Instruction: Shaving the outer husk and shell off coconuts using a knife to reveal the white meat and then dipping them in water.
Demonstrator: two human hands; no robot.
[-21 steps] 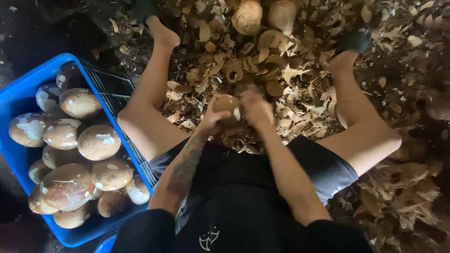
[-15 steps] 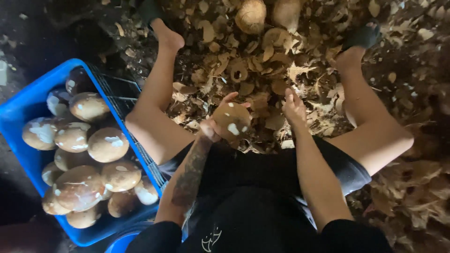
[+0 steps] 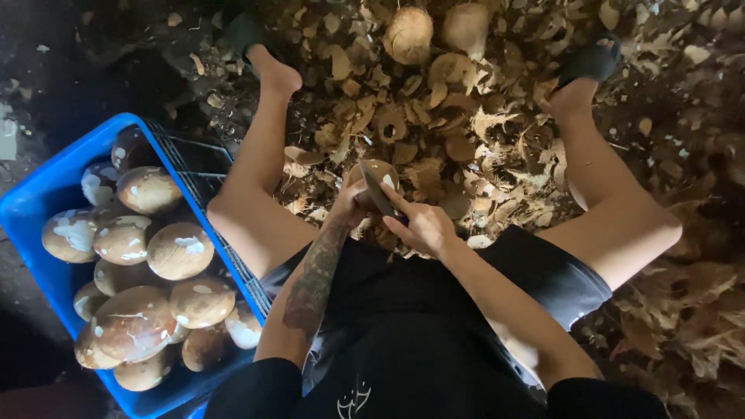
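I sit with my legs apart over a heap of husk scraps. My left hand (image 3: 351,206) grips a brown peeled coconut (image 3: 382,172) between my knees. My right hand (image 3: 423,225) holds a dark knife (image 3: 376,188), its blade laid across the coconut's near side. Both hands meet just above my lap. Much of the coconut is hidden behind the blade and fingers.
A blue crate (image 3: 46,194) at my left holds several peeled coconuts (image 3: 178,250), close to my left knee (image 3: 233,213). Dry husk pieces (image 3: 466,124) cover the ground ahead. Two unpeeled coconuts (image 3: 410,35) lie at the far edge. My feet wear dark sandals (image 3: 591,58).
My right hand had come off the coconut and opened; now it is back on it with the knife blade across the shell. The left hand kept holding the coconut.
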